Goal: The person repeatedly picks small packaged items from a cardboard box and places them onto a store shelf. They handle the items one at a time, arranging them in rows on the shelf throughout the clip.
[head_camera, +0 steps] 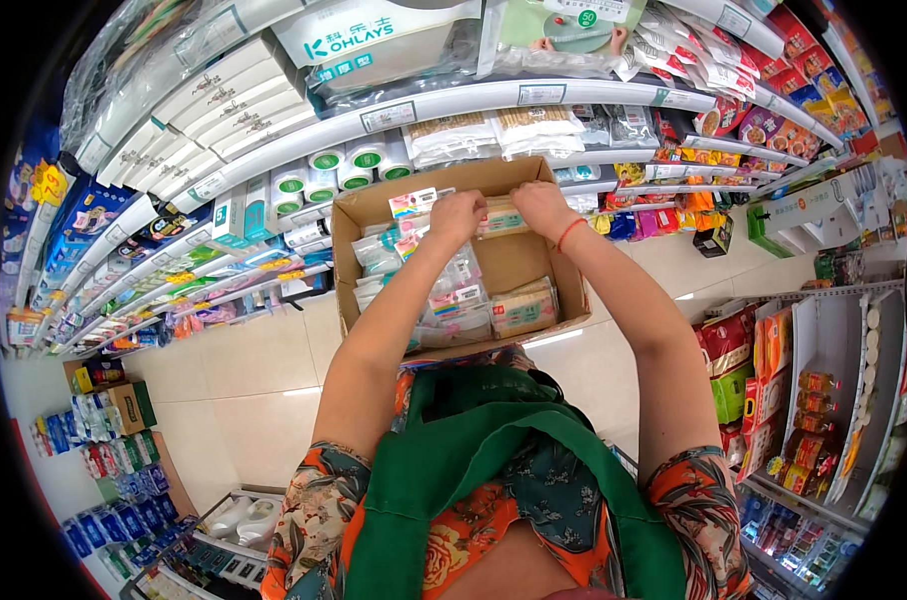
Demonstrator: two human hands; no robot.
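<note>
An open cardboard box stands before me, against the shelf front. Inside its far right corner, a flat clear-wrapped pack with a pale green label lies between my hands. The curled fingers of my left hand grip its left end. At its upper right edge, my right hand pinches it, a red cord around the wrist. Similar packs are stacked in the near right corner. Clear plastic packages with rainbow-striped labels fill the left side, partly covered by my left forearm. Bare cardboard shows between the stacks.
Curved-looking shelves rise beyond the box, with white boxes, wrapped rolls and bagged sticks. A display rack with bottles stands right. Stacked goods and a cart are left, on a tiled floor.
</note>
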